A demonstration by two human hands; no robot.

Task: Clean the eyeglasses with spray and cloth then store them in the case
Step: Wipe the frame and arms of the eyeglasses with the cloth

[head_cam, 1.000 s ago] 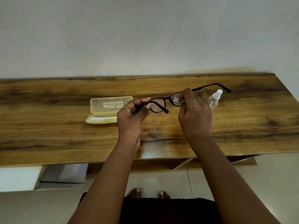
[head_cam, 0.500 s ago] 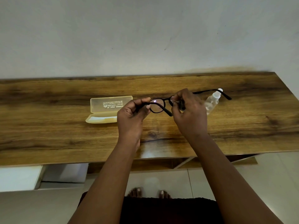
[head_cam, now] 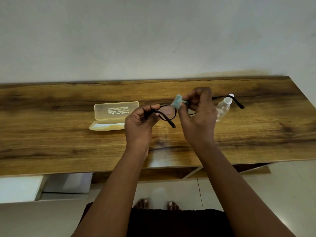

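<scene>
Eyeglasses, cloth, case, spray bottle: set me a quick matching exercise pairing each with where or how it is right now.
Things:
1. eyeglasses
2. cloth
3. case
4. spray bottle

States:
A. lying open on the table, lid up
B. pinched in the right hand
C. standing on the table behind the right hand
D. held at one end by the left hand, above the table

Pairs: 1-D, 2-B, 3-A, 4-C

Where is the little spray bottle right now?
The spray bottle lies on the wooden table, right of the right hand, under the glasses arm.
</scene>
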